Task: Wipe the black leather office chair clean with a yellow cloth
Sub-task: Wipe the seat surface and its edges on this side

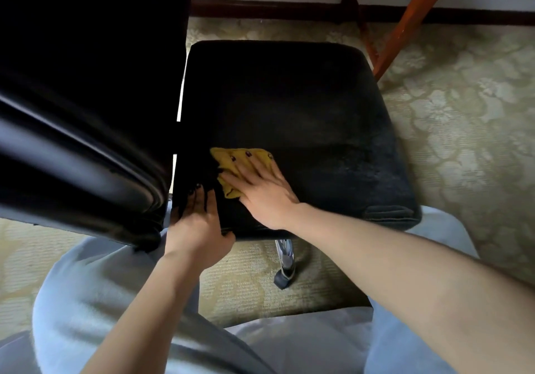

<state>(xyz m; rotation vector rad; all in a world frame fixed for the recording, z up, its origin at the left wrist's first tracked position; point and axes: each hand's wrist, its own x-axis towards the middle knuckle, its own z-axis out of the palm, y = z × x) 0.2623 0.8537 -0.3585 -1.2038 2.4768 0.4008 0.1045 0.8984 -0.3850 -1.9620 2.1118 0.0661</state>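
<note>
Seemingly early, I judge: my right grip [262, 192], fingers flat, presses the yellow cloth [224, 158] onto the seat [289, 98] beside the backrest [72, 142]; left grip [197, 229] clasps the seat's edge; most leather remains.

yellow cloth [231, 168] crumpled, flat on seat's near-left | black chair [289, 113] upright
</note>
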